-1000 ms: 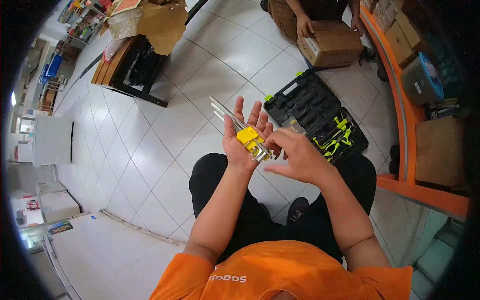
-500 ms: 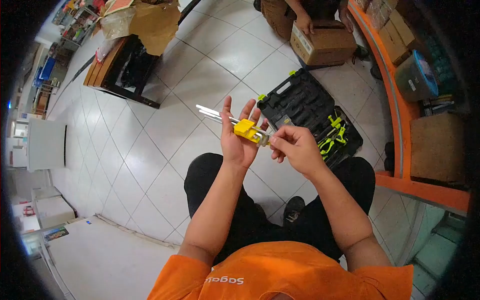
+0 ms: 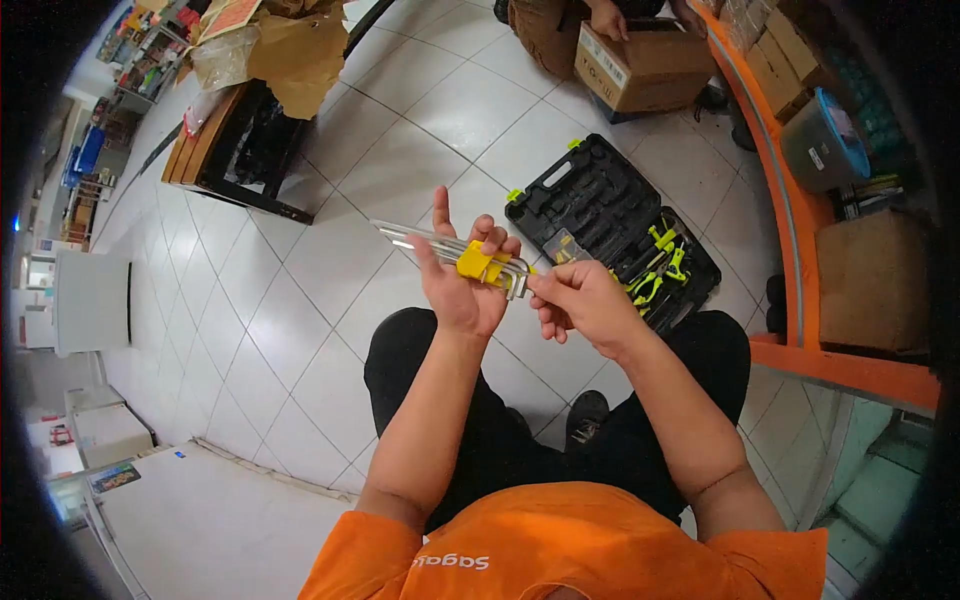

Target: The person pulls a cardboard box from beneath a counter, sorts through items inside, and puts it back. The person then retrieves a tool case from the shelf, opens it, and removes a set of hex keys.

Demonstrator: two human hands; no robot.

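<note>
A hex key set [image 3: 478,261], silver L-shaped keys in a yellow plastic holder, lies across my left hand [image 3: 462,302]. Some fingers of that hand curl around the holder, while the index finger points up and the thumb lies along the keys. The long key ends stick out to the left. My right hand [image 3: 597,308] pinches at the short bent ends on the right side, thumb against fingertips. Which key it grips is hidden by the fingers. Beyond my hands an open black tool case [image 3: 585,185] with lime-green tools [image 3: 660,275] rests on the tiled floor.
Farther off, another person's hand [image 3: 608,20] rests on a cardboard box [image 3: 640,75]. An orange shelf frame [image 3: 775,140] with boxes and a plastic bin [image 3: 822,145] runs along the right. A wooden-topped bench [image 3: 205,135] stands at the upper left, a white surface [image 3: 240,520] at lower left.
Both hands and the hex key set have shifted slightly left. My left fingers have curled more over the holder, and the bent key ends show more clearly.
</note>
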